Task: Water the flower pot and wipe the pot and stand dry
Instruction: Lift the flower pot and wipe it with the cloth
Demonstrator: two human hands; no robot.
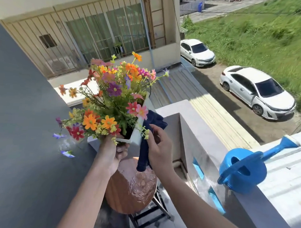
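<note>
The wet round wooden stand (pixel 132 189) sits lowest. Above it, the left hand (pixel 112 153) grips the white flower pot (pixel 138 130) from beneath, while the right hand (pixel 159 148) pinches a navy cloth (pixel 146 145) against the pot's side. A blue watering can (pixel 243 171) rests on the balcony wall (pixel 264 210); two white cars (pixel 254 92) are parked below.

Two white cars (pixel 197 52) (pixel 258 93) stand on dirt beside grass (pixel 267 33), below a building with barred windows (pixel 91 36) and a corrugated roof (pixel 184 84).
</note>
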